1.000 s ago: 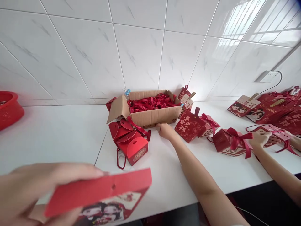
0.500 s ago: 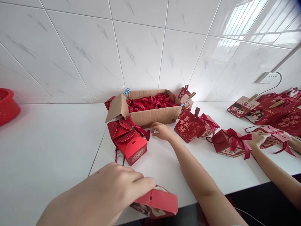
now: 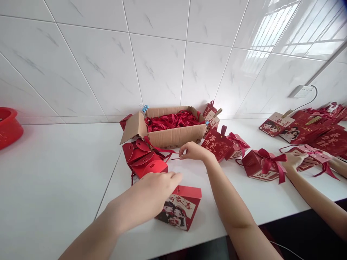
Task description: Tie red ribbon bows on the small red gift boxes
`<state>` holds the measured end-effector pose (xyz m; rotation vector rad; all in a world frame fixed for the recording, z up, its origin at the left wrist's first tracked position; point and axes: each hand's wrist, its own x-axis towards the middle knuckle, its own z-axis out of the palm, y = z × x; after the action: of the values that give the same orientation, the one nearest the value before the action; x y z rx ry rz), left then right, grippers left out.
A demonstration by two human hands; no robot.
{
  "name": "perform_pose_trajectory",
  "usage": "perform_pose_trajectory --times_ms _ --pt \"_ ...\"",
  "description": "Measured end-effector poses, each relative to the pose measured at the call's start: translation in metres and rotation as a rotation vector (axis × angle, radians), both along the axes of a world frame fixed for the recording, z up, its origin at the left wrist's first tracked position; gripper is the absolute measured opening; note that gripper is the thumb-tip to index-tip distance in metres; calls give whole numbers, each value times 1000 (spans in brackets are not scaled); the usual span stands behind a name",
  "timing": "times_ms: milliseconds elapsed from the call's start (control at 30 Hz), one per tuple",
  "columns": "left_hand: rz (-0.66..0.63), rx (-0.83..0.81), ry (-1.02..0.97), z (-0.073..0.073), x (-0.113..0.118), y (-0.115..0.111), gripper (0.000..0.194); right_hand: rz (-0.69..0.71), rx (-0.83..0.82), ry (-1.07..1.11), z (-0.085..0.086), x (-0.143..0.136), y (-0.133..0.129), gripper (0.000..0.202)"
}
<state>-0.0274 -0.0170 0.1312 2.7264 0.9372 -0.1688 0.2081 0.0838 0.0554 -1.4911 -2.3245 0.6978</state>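
My left hand is closed on the top of a red gift box, which stands near the table's front edge. A cartoon couple is printed on its front. My right hand pinches a thin dark red ribbon just in front of the cardboard box. Beside it, to the left, several red gift boxes with rounded flaps and cords lie close together, partly hidden by my left hand.
Red ribbons fill a cardboard box against the tiled wall. Bow-tied boxes and a tagged box stand right. A co-worker's hands hold another box. A red basin sits far left.
My left hand has brought the gift box up and away from the table edge, so its printed front faces me. My right hand has taken hold of the ribbon and lifted its end.
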Motion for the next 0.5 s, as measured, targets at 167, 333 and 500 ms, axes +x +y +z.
perform_pose_trajectory --times_ms 167,333,500 --pt "-4 -40 16 1 3 1 22 -82 116 118 54 22 -42 12" --pt "-30 -55 -43 3 5 0 12 63 132 288 84 26 -81 16" --pt "-55 -45 -76 3 12 -1 17 -23 352 473 90 7 -96 13"
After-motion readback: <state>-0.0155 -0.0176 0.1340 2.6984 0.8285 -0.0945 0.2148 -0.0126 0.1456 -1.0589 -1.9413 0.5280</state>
